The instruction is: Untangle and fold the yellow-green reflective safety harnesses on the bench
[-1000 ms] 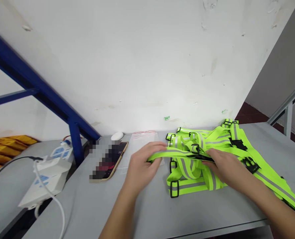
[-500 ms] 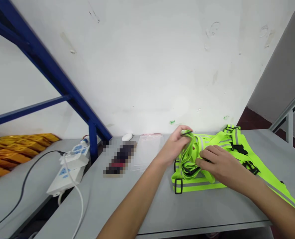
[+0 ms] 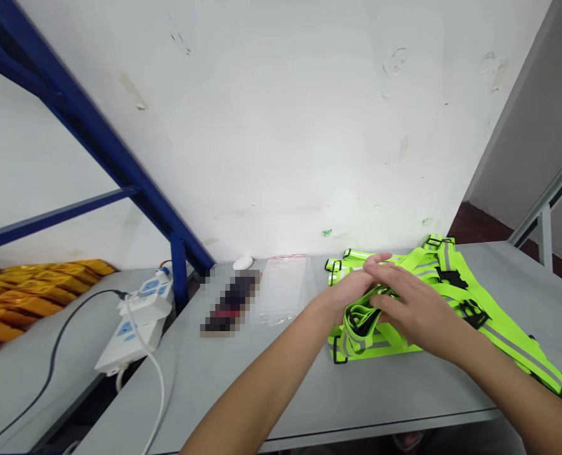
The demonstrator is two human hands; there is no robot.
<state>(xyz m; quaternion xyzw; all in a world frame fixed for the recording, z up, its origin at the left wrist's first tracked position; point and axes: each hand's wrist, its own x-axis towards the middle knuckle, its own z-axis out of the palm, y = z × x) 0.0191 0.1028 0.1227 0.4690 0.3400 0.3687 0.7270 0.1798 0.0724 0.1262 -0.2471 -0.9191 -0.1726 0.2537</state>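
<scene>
A bundle of neon-yellow reflective strap (image 3: 362, 321), folded in loops, is held between my two hands. My left hand (image 3: 351, 289) wraps its far left side, with the fingers partly hidden behind the bundle and the other hand. From the right, my right hand (image 3: 411, 303) closes over the top, its fingers crossing the left ones. Beneath and to the right lie more neon-yellow reflective vests (image 3: 499, 325) with grey stripes, black buckles (image 3: 452, 277) and black strap sliders (image 3: 340, 349).
Clear zip bags (image 3: 284, 287) lie left of the hands. Beyond are a pixelated dark item (image 3: 231, 303) and a white oval object (image 3: 243, 262). White power strips (image 3: 136, 335) with cables, orange packets (image 3: 34, 291) and a blue metal frame (image 3: 179, 265) stand at left.
My hands have come together around the strap bundle, the right one moving left over its top. The looped strap is now pressed more compactly between them.
</scene>
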